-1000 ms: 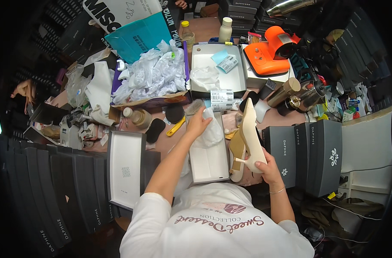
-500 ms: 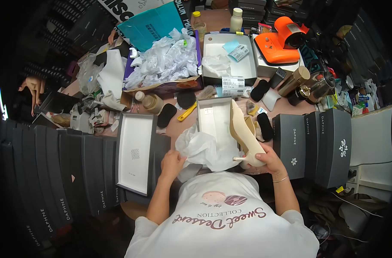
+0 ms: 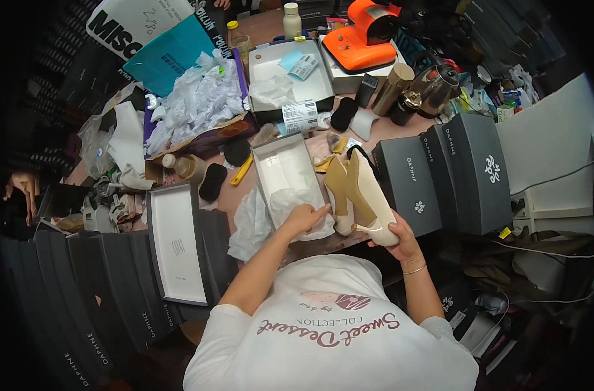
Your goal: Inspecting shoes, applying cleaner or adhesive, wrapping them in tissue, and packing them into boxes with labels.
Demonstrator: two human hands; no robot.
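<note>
My right hand [image 3: 402, 240] is closed around the rear of a cream high-heeled shoe [image 3: 372, 195], whose slim heel points left. Close against it on the left lies a second cream shoe [image 3: 336, 189] with a tan surface showing; whether my right hand grips this one too is unclear. My left hand [image 3: 302, 219] is over the near part of an uncovered shoe box [image 3: 280, 153], thumb stretched out toward the second shoe. Its other fingers are partly hidden, by the white tissue paper [image 3: 251, 225] that spills from the box's near end.
An upturned pale box lid [image 3: 178, 241] leans at left beside a row of dark shoe boxes [image 3: 88, 287]. More grey boxes [image 3: 407, 186] stand right. Behind are a carton of crumpled plastic [image 3: 202, 98], a shallow tray [image 3: 254, 55], an orange machine [image 3: 359, 49] and a glass jug [image 3: 434, 88].
A second cream shoe now shows beside the first. My left hand has moved right, from the tissue paper's left side to over the box. The whole view has shifted.
</note>
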